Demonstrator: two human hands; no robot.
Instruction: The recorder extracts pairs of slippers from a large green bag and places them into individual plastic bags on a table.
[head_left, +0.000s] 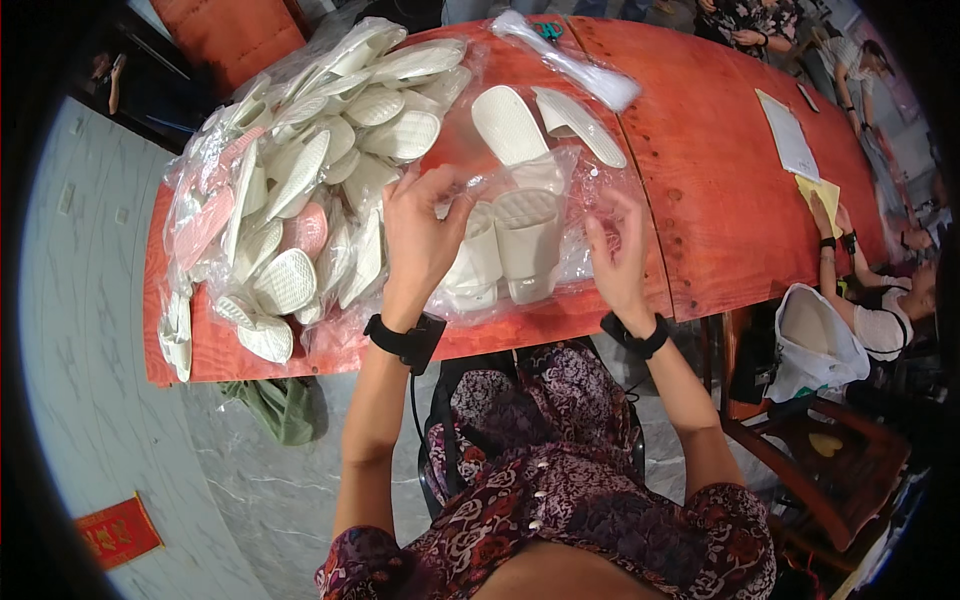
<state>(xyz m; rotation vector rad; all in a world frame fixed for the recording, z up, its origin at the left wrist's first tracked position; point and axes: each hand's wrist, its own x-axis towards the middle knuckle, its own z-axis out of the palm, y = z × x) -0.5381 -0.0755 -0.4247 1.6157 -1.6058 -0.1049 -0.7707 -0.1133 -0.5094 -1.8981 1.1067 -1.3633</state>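
Note:
A pair of white slippers lies in a clear plastic bag on the table in front of me. My left hand is at the bag's upper left, with its curled fingers and thumb closed on the film. At the bag's right side is my right hand. Its thumb and bent fingers stand apart, and clear film shows close to them. Just beyond the bag lie two loose white slippers, one sole-like and flat, the other tilted on its side.
A large heap of bagged white slippers, with a few pink ones, covers the left of the reddish table. Folded clear plastic lies at the back. Papers and other people's hands are at the right.

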